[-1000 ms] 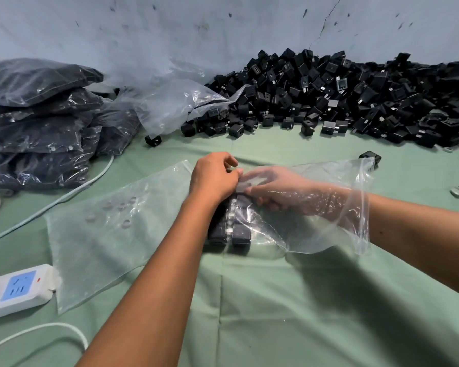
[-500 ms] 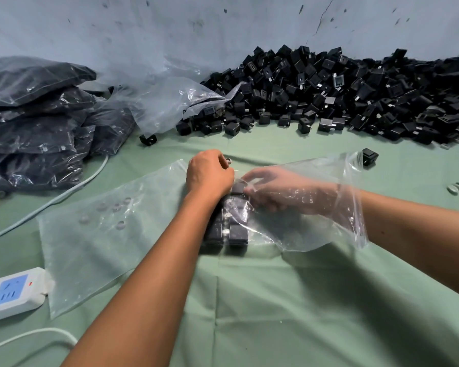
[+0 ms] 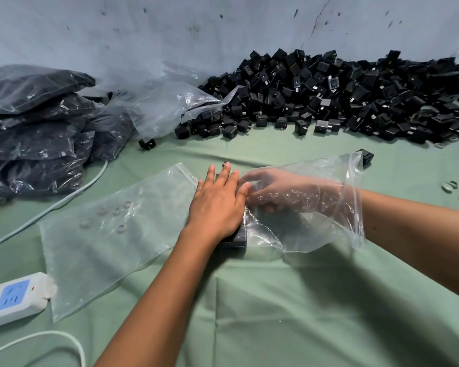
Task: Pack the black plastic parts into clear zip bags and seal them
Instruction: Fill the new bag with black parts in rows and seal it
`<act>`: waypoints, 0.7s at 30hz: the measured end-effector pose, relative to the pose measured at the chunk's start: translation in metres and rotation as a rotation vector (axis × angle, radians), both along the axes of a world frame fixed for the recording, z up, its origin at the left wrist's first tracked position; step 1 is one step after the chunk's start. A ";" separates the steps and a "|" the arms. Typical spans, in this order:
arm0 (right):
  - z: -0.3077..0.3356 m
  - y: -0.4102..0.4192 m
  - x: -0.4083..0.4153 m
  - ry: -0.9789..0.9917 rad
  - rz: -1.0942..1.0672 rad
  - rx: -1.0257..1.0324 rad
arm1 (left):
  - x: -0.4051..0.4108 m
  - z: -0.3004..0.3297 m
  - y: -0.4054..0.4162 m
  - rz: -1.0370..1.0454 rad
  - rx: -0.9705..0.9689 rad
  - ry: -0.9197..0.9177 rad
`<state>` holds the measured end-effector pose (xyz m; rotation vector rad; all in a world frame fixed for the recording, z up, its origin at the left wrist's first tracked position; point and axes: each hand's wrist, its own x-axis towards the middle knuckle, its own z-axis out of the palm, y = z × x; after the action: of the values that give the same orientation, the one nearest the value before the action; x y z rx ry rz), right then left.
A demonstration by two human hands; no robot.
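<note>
A clear zip bag (image 3: 326, 229) lies on the green cloth, its open mouth facing right. My right hand (image 3: 276, 192) is inside it up to the wrist, fingers stretched left toward the black plastic parts (image 3: 239, 238) at the bag's closed end. My left hand (image 3: 217, 205) lies flat on top of the bag with straight fingers, pressing down on those parts and hiding most of them. A second clear bag (image 3: 104, 239) lies flat to the left. The big pile of loose black parts (image 3: 329, 96) is heaped against the back wall.
Filled bags (image 3: 32, 128) are stacked at the far left, with crumpled clear plastic (image 3: 170, 107) beside them. A white power strip (image 3: 13, 298) and its cable (image 3: 64, 202) lie at the left edge. Single black parts (image 3: 366, 156) and small white rings (image 3: 449, 185) lie loose at right.
My left hand has gone from curled over the parts to flat with straight fingers on the bag. My right hand stays inside the bag, pushed slightly further left.
</note>
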<state>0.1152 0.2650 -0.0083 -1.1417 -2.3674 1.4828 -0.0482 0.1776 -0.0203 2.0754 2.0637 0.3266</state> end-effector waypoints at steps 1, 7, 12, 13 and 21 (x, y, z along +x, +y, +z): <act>0.001 0.000 0.001 -0.018 -0.011 0.030 | 0.001 -0.002 -0.001 0.002 0.002 0.016; 0.008 -0.015 0.038 0.023 -0.070 -0.094 | 0.000 -0.008 0.000 0.016 0.005 0.090; 0.026 -0.031 0.134 0.098 -0.081 -0.281 | 0.002 -0.011 0.002 0.020 0.010 0.110; 0.031 -0.030 0.149 0.031 -0.131 -0.226 | 0.001 -0.011 0.002 0.023 0.012 0.116; 0.002 0.012 0.176 -0.566 -0.603 0.598 | 0.002 -0.007 -0.001 0.020 0.006 0.103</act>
<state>0.2909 0.2765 -0.0059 -1.9924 -2.1723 0.2481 -0.0466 0.1765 -0.0272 2.1183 2.1453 0.2340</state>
